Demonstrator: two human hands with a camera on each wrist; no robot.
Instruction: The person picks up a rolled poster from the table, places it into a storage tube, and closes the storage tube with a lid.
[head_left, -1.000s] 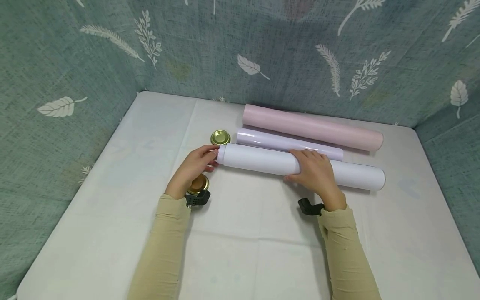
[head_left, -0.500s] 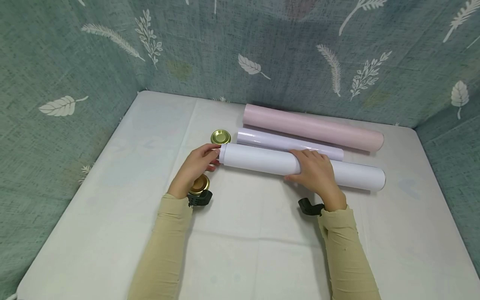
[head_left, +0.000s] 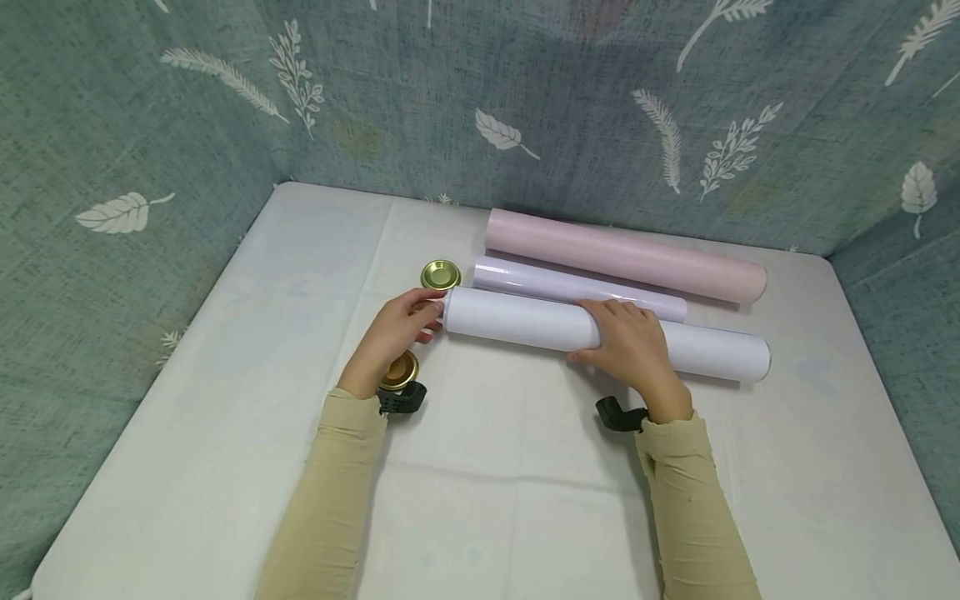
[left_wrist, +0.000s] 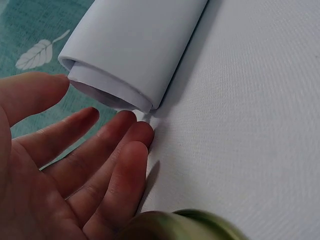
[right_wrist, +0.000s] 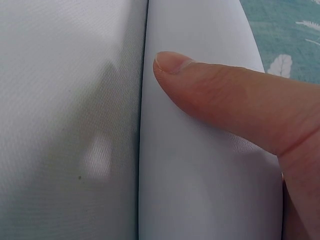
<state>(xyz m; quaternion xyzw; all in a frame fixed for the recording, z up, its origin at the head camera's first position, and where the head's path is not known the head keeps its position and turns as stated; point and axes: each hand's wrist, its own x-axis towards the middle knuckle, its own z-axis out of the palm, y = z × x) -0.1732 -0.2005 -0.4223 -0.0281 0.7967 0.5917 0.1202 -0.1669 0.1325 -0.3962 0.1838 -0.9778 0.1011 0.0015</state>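
Observation:
A white roll (head_left: 517, 320), like rolled sheet, lies across the table. My right hand (head_left: 628, 343) grips it from above near its middle, thumb (right_wrist: 215, 92) on the near side and fingers over the far side. A thinner inner roll (left_wrist: 107, 82) sticks slightly out of the white roll's left end. My left hand (head_left: 392, 337) is at that end, its thumb tip touching the inner roll's edge in the left wrist view. The other left fingers are loosely bent, just below the opening, around nothing.
Behind the white roll lie a shorter, glossy lavender roll (head_left: 517, 277) and a long pink roll (head_left: 622, 255). One round gold-coloured metal dish (head_left: 440, 274) sits beyond my left hand, another gold dish (head_left: 401, 369) beside my left wrist. A patterned curtain (head_left: 420, 100) borders the table.
The inner roll sticks out less from the white roll's left end, having slid right into it. My left hand has moved slightly right with it; my right hand has stayed put.

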